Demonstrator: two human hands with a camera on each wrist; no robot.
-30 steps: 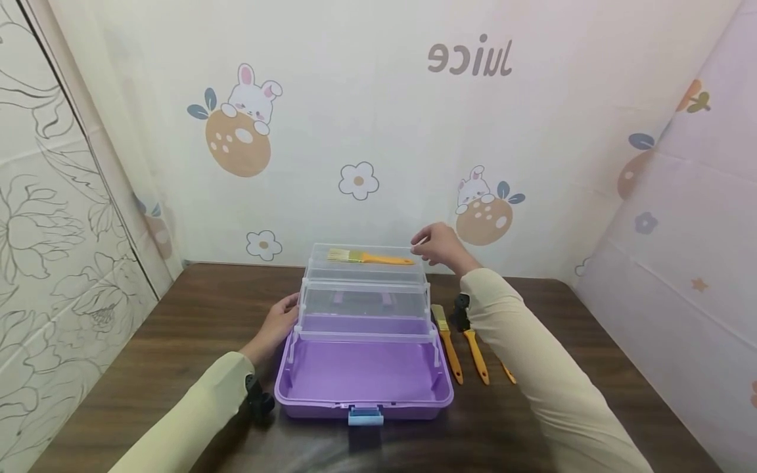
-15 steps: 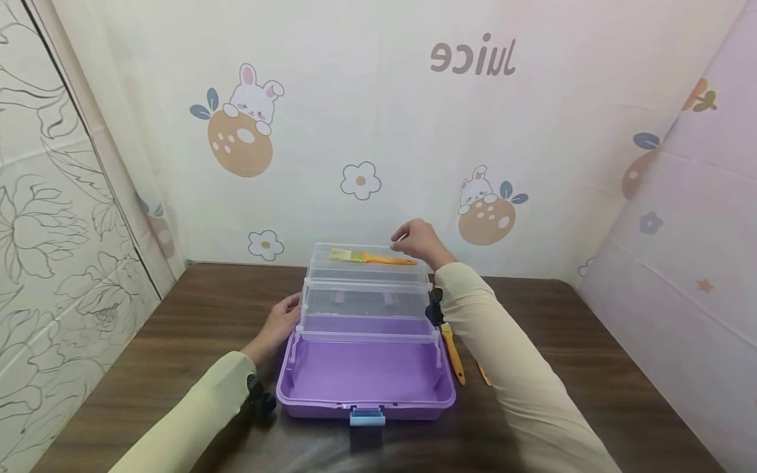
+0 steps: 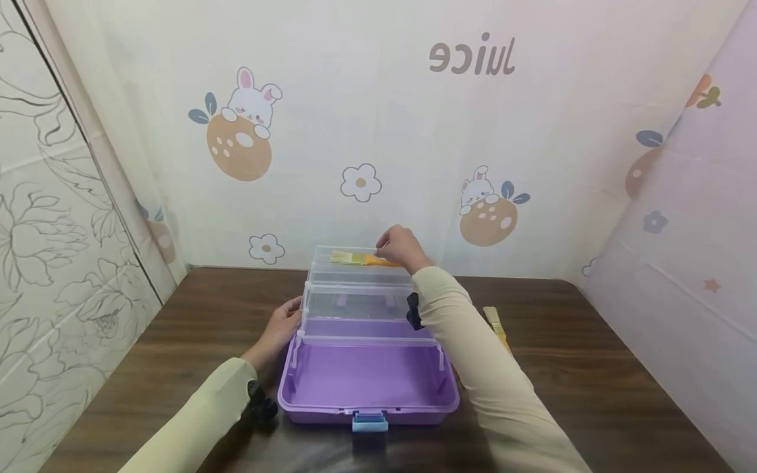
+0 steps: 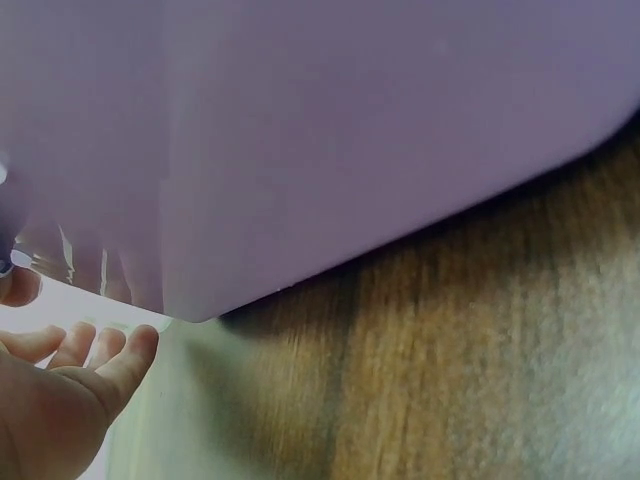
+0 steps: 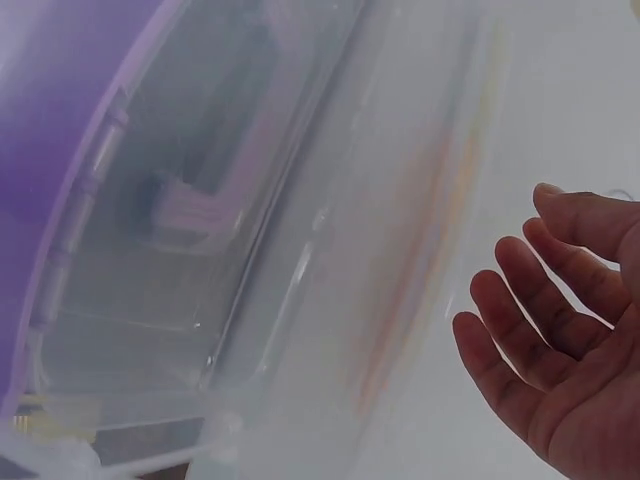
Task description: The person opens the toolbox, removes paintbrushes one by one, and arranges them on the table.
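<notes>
An opened purple toolbox [image 3: 313, 414] stands on the table with its clear tiered trays [image 3: 355, 303] raised at the back. A flat paintbrush [image 3: 350, 258] with a yellow handle lies in the top tray. My right hand [image 3: 402, 246] is over that tray near the brush's handle, hiding part of it. In the right wrist view its fingers [image 5: 520, 330] are loosely bent, with nothing between them. At the toolbox's left side, my left hand [image 3: 282, 326] rests against the trays; the left wrist view shows its fingers [image 4: 125, 360] fairly straight beside the purple wall.
Another paintbrush [image 3: 494, 322] lies on the brown table [image 3: 568, 355] right of the toolbox, partly hidden by my right sleeve. A blue latch [image 3: 369, 422] hangs at the toolbox's front. A printed curtain [image 3: 378, 118] stands behind the table.
My right hand has moved left along the top tray, from its right corner to above the paintbrush's handle. My right sleeve now covers other brushes on the table. The left hand stays in place.
</notes>
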